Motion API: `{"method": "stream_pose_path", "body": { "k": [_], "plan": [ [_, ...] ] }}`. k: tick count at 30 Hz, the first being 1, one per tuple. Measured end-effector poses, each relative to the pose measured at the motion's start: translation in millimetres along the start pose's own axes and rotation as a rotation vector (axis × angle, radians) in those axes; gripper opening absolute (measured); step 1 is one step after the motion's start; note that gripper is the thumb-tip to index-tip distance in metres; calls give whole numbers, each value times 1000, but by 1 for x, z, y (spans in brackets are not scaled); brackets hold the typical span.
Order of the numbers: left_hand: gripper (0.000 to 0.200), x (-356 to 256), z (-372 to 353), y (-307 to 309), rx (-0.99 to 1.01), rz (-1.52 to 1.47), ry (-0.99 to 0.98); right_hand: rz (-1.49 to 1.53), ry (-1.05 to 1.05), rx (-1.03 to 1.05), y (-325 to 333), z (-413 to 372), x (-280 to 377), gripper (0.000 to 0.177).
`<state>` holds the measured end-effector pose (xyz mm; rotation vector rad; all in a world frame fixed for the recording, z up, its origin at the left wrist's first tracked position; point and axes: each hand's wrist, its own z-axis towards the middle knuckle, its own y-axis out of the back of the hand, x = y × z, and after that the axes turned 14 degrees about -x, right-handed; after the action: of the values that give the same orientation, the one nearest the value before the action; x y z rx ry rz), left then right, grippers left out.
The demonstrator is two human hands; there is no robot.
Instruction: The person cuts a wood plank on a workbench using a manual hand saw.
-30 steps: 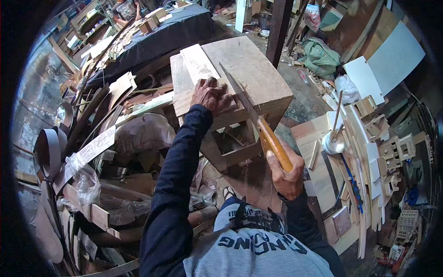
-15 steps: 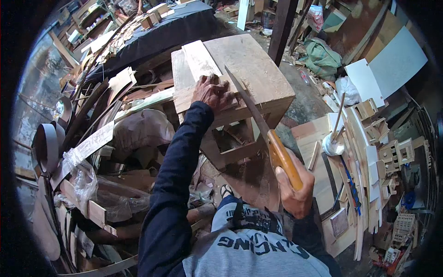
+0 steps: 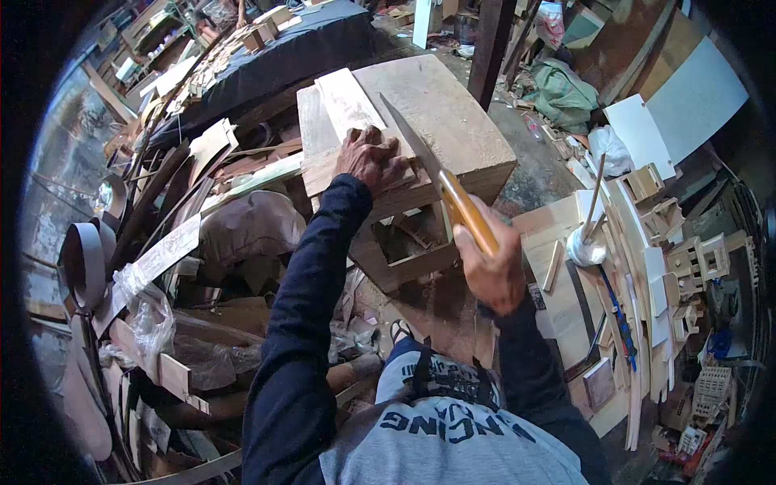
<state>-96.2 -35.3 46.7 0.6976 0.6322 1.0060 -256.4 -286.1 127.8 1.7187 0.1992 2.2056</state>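
My right hand [image 3: 495, 263] is closed around the wooden handle of a handsaw [image 3: 416, 145]. The blade slants up and away over the top of a box-like wooden stand [image 3: 453, 105], next to a light wooden board [image 3: 350, 101]. With bent fingers, my left hand [image 3: 370, 162] presses down on the near end of that board, just left of the blade. Sawdust lies on the stand's top to the right of the blade. An opening shows in the stand's near side.
Scrap wood and plastic sheeting [image 3: 149, 319] crowd the left. To the right, a white pot with sticks [image 3: 586, 246] stands among wood strips on a board [image 3: 558, 218]. Behind are a dark-covered table [image 3: 283, 52], a dark post [image 3: 491, 52] and a green sack [image 3: 563, 95].
My right hand has pushed the saw forward and up to the left, so the blade reaches farther over the stand. My left hand stays on the board.
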Motion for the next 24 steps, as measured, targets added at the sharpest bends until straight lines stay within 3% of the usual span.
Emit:
{"method": "stream_pose_path", "body": {
  "k": [5,7,9,10,17,21,24],
  "plan": [
    [45,5,-1,-9,-75,-1,-5,68,16,-20,35,-40,12,40],
    [45,3,-3,-5,-64,3,-10,37,135,-65,26,-39,8,41],
    [46,-6,-1,4,-51,-1,-11,4,24,-21,-2,-8,1,39],
    [47,-5,-1,3,-46,8,-7,16,64,24,-15,13,-8,38],
    [45,5,-5,-2,-30,-28,-27,70,119,-67,29,-41,6,44],
    [41,-8,0,9,-48,-12,-31,54,170,-91,-30,26,-11,28],
    [43,1,4,-2,-33,-21,-27,54,106,-36,0,-4,1,36]
  ]
}}
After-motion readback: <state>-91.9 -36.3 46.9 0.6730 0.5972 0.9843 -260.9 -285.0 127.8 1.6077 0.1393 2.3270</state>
